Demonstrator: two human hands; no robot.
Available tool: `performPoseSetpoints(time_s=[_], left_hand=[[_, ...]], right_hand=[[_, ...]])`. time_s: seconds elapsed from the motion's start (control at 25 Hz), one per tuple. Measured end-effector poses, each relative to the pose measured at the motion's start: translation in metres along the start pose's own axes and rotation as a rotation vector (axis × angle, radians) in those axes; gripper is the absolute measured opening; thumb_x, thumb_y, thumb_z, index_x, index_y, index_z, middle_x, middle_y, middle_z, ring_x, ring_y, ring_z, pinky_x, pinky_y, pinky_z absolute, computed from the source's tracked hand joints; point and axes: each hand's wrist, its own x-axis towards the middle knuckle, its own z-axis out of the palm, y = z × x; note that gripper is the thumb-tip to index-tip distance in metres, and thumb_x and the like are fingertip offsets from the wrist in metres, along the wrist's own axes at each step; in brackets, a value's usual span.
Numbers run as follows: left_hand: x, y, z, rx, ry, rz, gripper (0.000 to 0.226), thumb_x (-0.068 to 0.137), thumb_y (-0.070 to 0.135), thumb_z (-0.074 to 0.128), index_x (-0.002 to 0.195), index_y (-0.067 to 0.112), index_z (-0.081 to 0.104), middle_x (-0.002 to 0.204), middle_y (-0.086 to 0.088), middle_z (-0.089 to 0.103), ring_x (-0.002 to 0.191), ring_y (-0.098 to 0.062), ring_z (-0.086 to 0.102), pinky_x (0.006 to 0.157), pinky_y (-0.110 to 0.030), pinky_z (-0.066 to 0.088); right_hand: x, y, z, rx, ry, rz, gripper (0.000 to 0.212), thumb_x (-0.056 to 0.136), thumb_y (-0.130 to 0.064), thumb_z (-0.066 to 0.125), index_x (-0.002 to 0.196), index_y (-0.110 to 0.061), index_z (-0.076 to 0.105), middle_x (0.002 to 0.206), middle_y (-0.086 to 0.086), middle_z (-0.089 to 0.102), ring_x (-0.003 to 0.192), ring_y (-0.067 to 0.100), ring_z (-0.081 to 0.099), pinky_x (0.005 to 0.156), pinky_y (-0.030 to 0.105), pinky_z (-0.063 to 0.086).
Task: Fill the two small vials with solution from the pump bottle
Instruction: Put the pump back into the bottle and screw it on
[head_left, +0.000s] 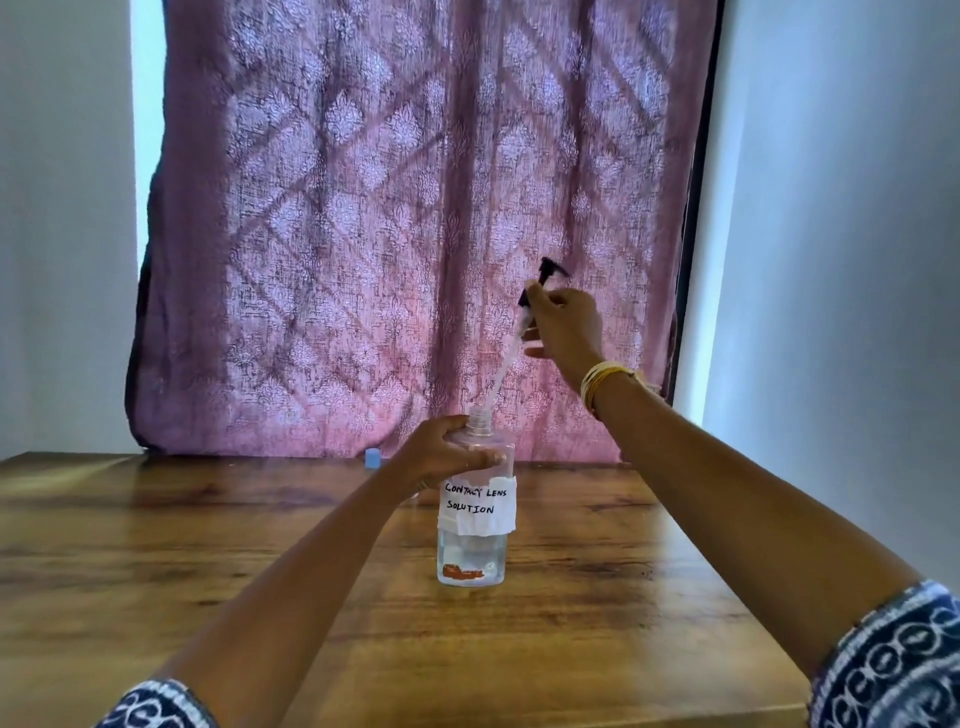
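Observation:
A clear plastic bottle (471, 551) with a white paper label reading "Contact Lens Solution" stands upright mid-table. My left hand (441, 457) grips its shoulder just below the open neck. My right hand (563, 332) holds the black pump head (545, 278) lifted high above the bottle. Its clear dip tube (501, 371) slants down towards the neck, the tip just above the opening. A small blue object (372, 458), perhaps a vial or cap, sits at the table's far edge, left of the bottle. No other vial is visible.
The wooden table (208, 571) runs from the near edge to a pink patterned curtain (389, 208) hanging behind it. White walls stand on both sides. Gold bangles ring my right wrist.

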Motion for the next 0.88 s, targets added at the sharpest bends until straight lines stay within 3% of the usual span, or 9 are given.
performPoseSetpoints(time_s=[0.16, 0.32, 0.44, 0.52, 0.6, 0.68, 0.76, 0.8, 0.88], left_hand=[[-0.004, -0.003, 0.003, -0.071, 0.002, 0.047, 0.039, 0.072, 0.025, 0.082, 0.104, 0.026, 0.06, 0.101, -0.002, 0.071, 0.075, -0.005, 0.07, 0.059, -0.014, 0.055], [-0.009, -0.003, 0.008, -0.109, 0.054, 0.094, 0.035, 0.072, 0.026, 0.082, 0.088, 0.043, 0.055, 0.085, 0.025, 0.062, 0.062, 0.018, 0.062, 0.05, -0.003, 0.045], [-0.006, -0.008, 0.012, -0.158, 0.079, 0.122, 0.033, 0.072, 0.026, 0.083, 0.094, 0.038, 0.061, 0.089, 0.02, 0.067, 0.068, 0.011, 0.068, 0.053, -0.008, 0.049], [-0.006, -0.013, 0.016, -0.208, 0.111, 0.139, 0.036, 0.072, 0.026, 0.082, 0.103, 0.029, 0.064, 0.095, 0.009, 0.073, 0.075, -0.001, 0.072, 0.059, -0.014, 0.054], [-0.006, -0.016, 0.021, -0.237, 0.156, 0.168, 0.036, 0.074, 0.028, 0.081, 0.106, 0.025, 0.065, 0.097, 0.006, 0.074, 0.08, -0.006, 0.073, 0.063, -0.017, 0.056], [-0.006, -0.018, 0.026, -0.268, 0.195, 0.184, 0.034, 0.074, 0.028, 0.08, 0.105, 0.028, 0.065, 0.092, 0.009, 0.076, 0.081, -0.006, 0.073, 0.064, -0.018, 0.055], [-0.005, -0.02, 0.028, -0.267, 0.229, 0.194, 0.03, 0.074, 0.027, 0.08, 0.1, 0.032, 0.065, 0.089, 0.012, 0.076, 0.081, -0.003, 0.072, 0.063, -0.015, 0.054], [-0.004, -0.021, 0.028, -0.266, 0.242, 0.197, 0.03, 0.074, 0.027, 0.081, 0.099, 0.032, 0.065, 0.091, 0.01, 0.076, 0.081, -0.004, 0.072, 0.064, -0.016, 0.055], [-0.002, -0.025, 0.029, -0.273, 0.265, 0.202, 0.032, 0.072, 0.027, 0.083, 0.1, 0.026, 0.068, 0.093, 0.005, 0.076, 0.081, -0.007, 0.073, 0.063, -0.017, 0.055]], right_hand=[[-0.022, 0.035, 0.012, -0.134, -0.263, -0.004, 0.034, 0.089, -0.044, 0.064, 0.074, -0.014, 0.07, 0.078, 0.014, 0.075, 0.069, 0.025, 0.072, 0.065, 0.038, 0.058], [-0.042, 0.065, 0.021, -0.253, -0.42, -0.082, 0.064, 0.076, -0.062, 0.064, 0.083, 0.002, 0.07, 0.086, 0.029, 0.07, 0.082, 0.045, 0.067, 0.079, 0.055, 0.055], [-0.047, 0.079, 0.021, -0.188, -0.403, -0.09, 0.063, 0.065, -0.069, 0.065, 0.076, -0.007, 0.073, 0.078, 0.021, 0.073, 0.079, 0.043, 0.068, 0.077, 0.055, 0.055], [-0.047, 0.085, 0.022, -0.13, -0.368, -0.059, 0.053, 0.061, -0.066, 0.071, 0.067, -0.014, 0.071, 0.066, 0.008, 0.072, 0.064, 0.033, 0.067, 0.066, 0.049, 0.054], [-0.049, 0.086, 0.027, -0.11, -0.313, -0.018, 0.044, 0.058, -0.061, 0.077, 0.062, -0.02, 0.062, 0.056, -0.003, 0.06, 0.055, 0.018, 0.055, 0.06, 0.039, 0.045], [-0.049, 0.087, 0.03, -0.114, -0.323, 0.011, 0.043, 0.06, -0.052, 0.083, 0.071, -0.019, 0.057, 0.063, -0.004, 0.056, 0.063, 0.016, 0.053, 0.063, 0.036, 0.045], [-0.047, 0.087, 0.031, -0.057, -0.448, 0.067, 0.039, 0.072, -0.035, 0.082, 0.093, -0.011, 0.06, 0.091, 0.008, 0.068, 0.085, 0.021, 0.062, 0.08, 0.039, 0.053], [-0.046, 0.086, 0.031, 0.058, -0.513, 0.099, 0.032, 0.079, -0.022, 0.078, 0.103, -0.007, 0.061, 0.108, 0.02, 0.068, 0.097, 0.026, 0.064, 0.092, 0.043, 0.052], [-0.045, 0.083, 0.025, 0.323, -0.644, 0.138, 0.028, 0.086, 0.004, 0.061, 0.114, 0.0, 0.06, 0.126, 0.031, 0.06, 0.108, 0.032, 0.061, 0.102, 0.046, 0.047]])
